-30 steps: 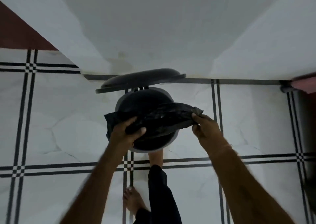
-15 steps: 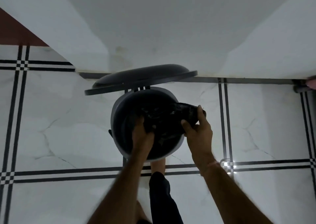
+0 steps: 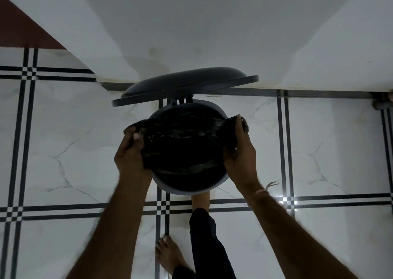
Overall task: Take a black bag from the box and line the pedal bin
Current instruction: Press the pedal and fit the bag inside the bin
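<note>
Between both hands, bag (image 3: 187,142) is stretched over the bin (image 3: 161,186) mouth. Left hand (image 3: 130,155) and right hand (image 3: 240,151) each pinch a bag edge just outside the rim. Lid (image 3: 182,83) up beyond them. Lining step; next, cuff edges down over the rim.

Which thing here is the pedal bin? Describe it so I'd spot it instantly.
Look where the white wall meets the tiled floor. There stands the pedal bin, round and grey, its dark lid tipped up, and both hands stretching a black bag over its mouth.
</note>
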A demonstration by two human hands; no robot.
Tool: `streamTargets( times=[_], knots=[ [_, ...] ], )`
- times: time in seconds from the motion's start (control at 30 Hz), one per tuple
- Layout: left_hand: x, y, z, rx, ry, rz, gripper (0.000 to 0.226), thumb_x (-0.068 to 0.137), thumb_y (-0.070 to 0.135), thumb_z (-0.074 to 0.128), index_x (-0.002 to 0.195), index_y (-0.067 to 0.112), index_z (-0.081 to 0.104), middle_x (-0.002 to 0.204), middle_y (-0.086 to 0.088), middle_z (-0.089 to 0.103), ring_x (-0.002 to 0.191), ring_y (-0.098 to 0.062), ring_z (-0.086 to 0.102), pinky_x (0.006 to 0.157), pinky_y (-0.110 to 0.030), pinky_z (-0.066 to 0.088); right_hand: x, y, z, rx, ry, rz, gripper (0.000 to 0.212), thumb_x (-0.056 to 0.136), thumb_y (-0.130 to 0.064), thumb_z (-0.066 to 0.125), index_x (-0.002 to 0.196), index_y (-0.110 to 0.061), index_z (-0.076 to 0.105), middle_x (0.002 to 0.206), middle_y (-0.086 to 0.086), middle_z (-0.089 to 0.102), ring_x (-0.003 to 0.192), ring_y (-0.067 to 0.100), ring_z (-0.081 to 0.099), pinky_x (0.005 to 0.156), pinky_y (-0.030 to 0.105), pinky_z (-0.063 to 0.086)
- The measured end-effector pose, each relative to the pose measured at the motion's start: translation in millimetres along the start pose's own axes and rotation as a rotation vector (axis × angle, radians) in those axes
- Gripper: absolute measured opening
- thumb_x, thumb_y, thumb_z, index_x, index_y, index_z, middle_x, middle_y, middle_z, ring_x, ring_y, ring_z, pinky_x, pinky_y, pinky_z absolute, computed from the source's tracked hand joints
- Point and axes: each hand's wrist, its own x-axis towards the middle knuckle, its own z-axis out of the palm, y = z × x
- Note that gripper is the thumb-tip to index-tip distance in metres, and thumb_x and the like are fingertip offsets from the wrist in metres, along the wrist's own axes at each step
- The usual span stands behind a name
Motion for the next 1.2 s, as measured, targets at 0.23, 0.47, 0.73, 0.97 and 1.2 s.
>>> streamTargets(
  times=[0.23,0.47,0.73,0.97,1.2],
  knots=[
    [10.8,-7.7,-32.1,-0.111,0.139,-0.091,0.038,0.104,0.003,0.048,0.140,0.009,0.058,0.144,-0.014,0.060,0.122,-0.027,0.062,0.080,-0.026,0.061,-10.2,12.1,8.7,0.141,0.022,0.173,0.087,0.091,0.002,0.060,0.163,-0.022,0.016,0.154,-0.003,0.044,0.136,0.025,0.051,0.111,0.033,0.041],
    [-7.5,-4.1,-20.1,-0.007,-0.135,-0.108,0.051,0.101,0.028,0.060,0.143,-0.001,0.054,0.147,-0.026,0.054,0.134,-0.039,0.056,0.115,-0.050,0.045,1.6,-0.9,-10.9,1.146,0.047,0.581,0.042,0.095,-0.016,0.065,0.132,0.003,0.061,0.128,0.022,0.068,0.117,0.039,0.067,0.101,0.047,0.054],
    [-15.2,1.6,-16.8,0.946,0.328,0.149,0.052,0.085,0.038,0.080,0.127,0.017,0.059,0.133,-0.016,0.060,0.125,-0.039,0.056,0.096,-0.051,0.051,-0.4,3.5,-16.5,0.906,0.038,0.513,0.045,0.096,-0.037,0.064,0.123,-0.002,0.068,0.122,0.020,0.072,0.118,0.038,0.067,0.103,0.056,0.052],
    [-8.0,4.0,33.3,1.220,-0.514,0.420,0.092,0.087,0.085,0.022,0.160,0.029,0.022,0.163,-0.009,0.036,0.149,-0.028,0.031,0.114,-0.043,0.032,12.5,-10.8,-19.1,0.661,-0.223,0.264,0.027,0.098,-0.017,0.066,0.115,0.004,0.070,0.113,0.024,0.074,0.110,0.038,0.071,0.101,0.056,0.053],
    [8.0,22.0,42.8,1.148,-0.642,0.107,0.031,0.100,0.039,0.061,0.126,0.022,0.066,0.123,-0.001,0.069,0.121,-0.019,0.062,0.112,-0.048,0.045,31.7,-4.0,-46.0,0.603,-0.335,0.262,0.038,0.088,-0.026,0.072,0.111,0.004,0.068,0.111,0.027,0.073,0.106,0.042,0.071,0.094,0.048,0.057]
  ],
)
